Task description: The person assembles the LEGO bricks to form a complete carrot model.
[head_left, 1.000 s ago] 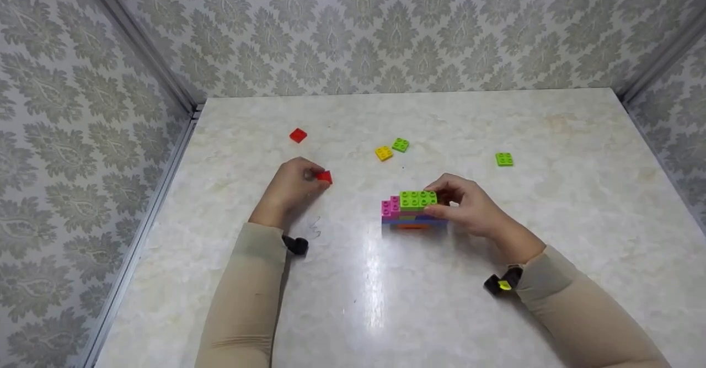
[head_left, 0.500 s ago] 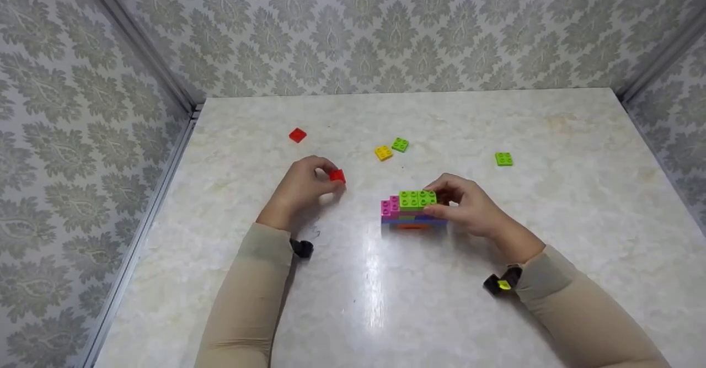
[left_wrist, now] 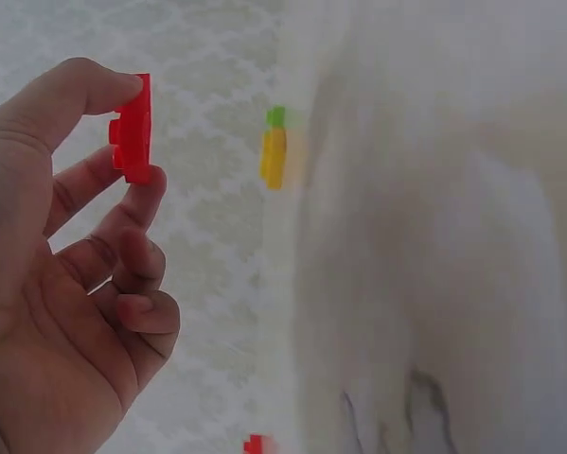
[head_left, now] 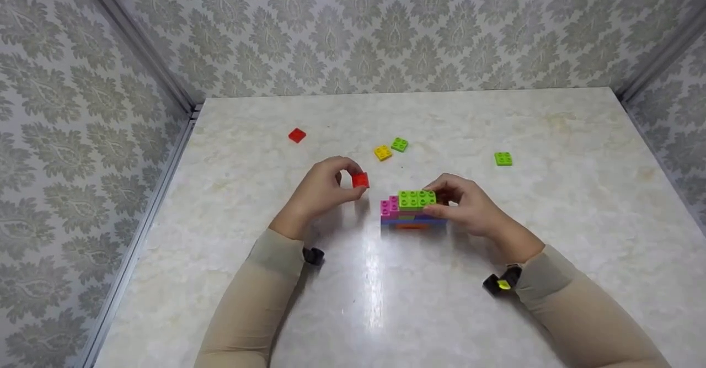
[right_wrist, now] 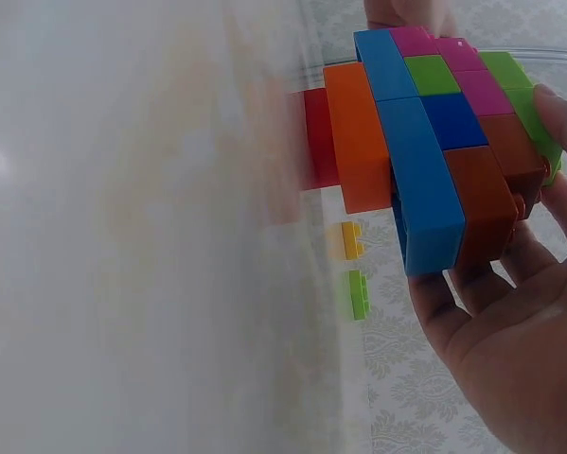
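Observation:
My left hand (head_left: 320, 191) pinches a red toy brick (head_left: 360, 180) between thumb and fingertips, held just above the table. In the left wrist view, the studs of this thin red brick (left_wrist: 134, 132) face the palm. To its right, my right hand (head_left: 469, 208) grips the right end of a block build (head_left: 417, 198) with two green bricks on top and pink ones stepping down at the left. Seen from the right wrist, the build (right_wrist: 425, 142) has blue, brown and pink layers, an orange brick (right_wrist: 357, 137) beneath, and red below that.
A red brick (head_left: 297, 135) lies at the back left. Behind the hands, a yellow brick (head_left: 383, 153) and a green brick (head_left: 400, 144) lie side by side. Another green brick (head_left: 503, 159) is at the right. Patterned walls border the pale table (head_left: 248, 120).
My left hand has moved right with the red brick, closer to the build. My right hand and the build have stayed in place.

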The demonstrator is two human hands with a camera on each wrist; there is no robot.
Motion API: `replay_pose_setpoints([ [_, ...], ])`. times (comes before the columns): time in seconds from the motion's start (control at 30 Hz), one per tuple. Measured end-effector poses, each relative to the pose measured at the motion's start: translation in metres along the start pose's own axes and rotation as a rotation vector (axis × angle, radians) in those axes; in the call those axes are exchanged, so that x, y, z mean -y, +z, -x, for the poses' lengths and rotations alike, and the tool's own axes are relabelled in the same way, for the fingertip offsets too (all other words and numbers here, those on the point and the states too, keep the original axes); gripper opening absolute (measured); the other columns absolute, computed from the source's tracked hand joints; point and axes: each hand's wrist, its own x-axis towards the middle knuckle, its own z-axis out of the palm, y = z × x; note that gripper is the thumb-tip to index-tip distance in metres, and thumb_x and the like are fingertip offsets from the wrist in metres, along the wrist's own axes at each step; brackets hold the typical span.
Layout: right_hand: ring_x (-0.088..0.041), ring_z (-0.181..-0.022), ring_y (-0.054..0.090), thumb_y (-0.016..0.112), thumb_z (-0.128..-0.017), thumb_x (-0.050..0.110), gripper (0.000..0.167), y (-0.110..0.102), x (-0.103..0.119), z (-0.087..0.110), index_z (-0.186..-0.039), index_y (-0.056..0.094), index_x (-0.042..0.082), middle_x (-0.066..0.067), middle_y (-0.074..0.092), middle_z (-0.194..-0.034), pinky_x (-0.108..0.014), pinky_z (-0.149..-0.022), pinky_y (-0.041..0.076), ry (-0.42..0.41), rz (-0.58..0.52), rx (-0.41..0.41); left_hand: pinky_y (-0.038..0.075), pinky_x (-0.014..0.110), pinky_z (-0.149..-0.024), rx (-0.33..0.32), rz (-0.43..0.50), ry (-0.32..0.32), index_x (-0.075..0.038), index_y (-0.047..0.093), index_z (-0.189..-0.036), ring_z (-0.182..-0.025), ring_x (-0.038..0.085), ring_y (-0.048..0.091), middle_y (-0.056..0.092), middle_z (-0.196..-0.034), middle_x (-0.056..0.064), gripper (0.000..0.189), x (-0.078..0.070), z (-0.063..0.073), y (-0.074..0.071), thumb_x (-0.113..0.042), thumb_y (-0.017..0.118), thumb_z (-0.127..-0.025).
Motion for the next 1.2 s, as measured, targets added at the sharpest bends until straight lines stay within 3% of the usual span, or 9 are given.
replay_pose_setpoints([
  [0.3, -0.017, -0.102, 0.071, 0.084, -0.101, 0.005, 0.03, 0.0, 0.0, 0.0, -0.129, 0.075, 0.005, 0.004, 0.074, -0.117, -0.027, -0.088, 0.056, 0.003, 0.005, 0.0, 0.05, 0.034, -0.085, -0.003, 0.014, 0.153, -0.016, 0.079, -0.115, -0.106, 0.041, 0.067, 0.074, -0.112, 0.001, 0.019, -0.028, 0.007, 0.016, -0.02, 0.086, -0.098],
  [0.53, -0.019, -0.104, 0.072, 0.084, -0.101, 0.006, 0.029, 0.0, 0.002, -0.001, -0.128, 0.076, 0.006, 0.001, 0.074, -0.12, -0.027, -0.09, 0.057, 0.023, 0.009, -0.008, 0.049, 0.029, -0.081, -0.026, 0.035, 0.212, -0.018, 0.081, -0.118, -0.093, 0.016, 0.057, 0.073, -0.113, -0.002, 0.022, -0.041, 0.012, 0.026, -0.024, 0.088, -0.098],
  [0.6, -0.019, -0.105, 0.072, 0.084, -0.101, 0.006, 0.029, 0.0, 0.002, -0.001, -0.128, 0.076, 0.005, 0.002, 0.074, -0.12, -0.027, -0.09, 0.057, 0.027, 0.003, -0.008, 0.048, 0.028, -0.081, -0.028, 0.036, 0.223, -0.017, 0.081, -0.119, -0.092, 0.015, 0.056, 0.073, -0.113, -0.001, 0.022, -0.043, 0.013, 0.029, -0.025, 0.088, -0.099],
  [0.83, -0.017, -0.101, 0.071, 0.084, -0.1, 0.004, 0.029, 0.0, 0.0, -0.001, -0.128, 0.075, 0.003, 0.004, 0.074, -0.119, -0.027, -0.089, 0.057, 0.021, -0.025, -0.001, 0.045, 0.026, -0.078, -0.022, 0.055, 0.291, -0.016, 0.082, -0.121, -0.09, 0.031, 0.06, 0.074, -0.117, 0.001, 0.022, -0.045, 0.013, 0.038, -0.027, 0.087, -0.102],
  [1.2, -0.016, -0.1, 0.072, 0.084, -0.1, 0.003, 0.029, 0.0, -0.001, -0.001, -0.128, 0.075, 0.003, 0.006, 0.075, -0.12, -0.027, -0.087, 0.057, 0.007, -0.025, -0.008, 0.045, 0.026, -0.077, 0.014, 0.073, 0.293, -0.015, 0.083, -0.124, -0.089, 0.031, 0.06, 0.072, -0.116, 0.002, 0.024, -0.047, 0.013, 0.049, -0.028, 0.085, -0.103],
])
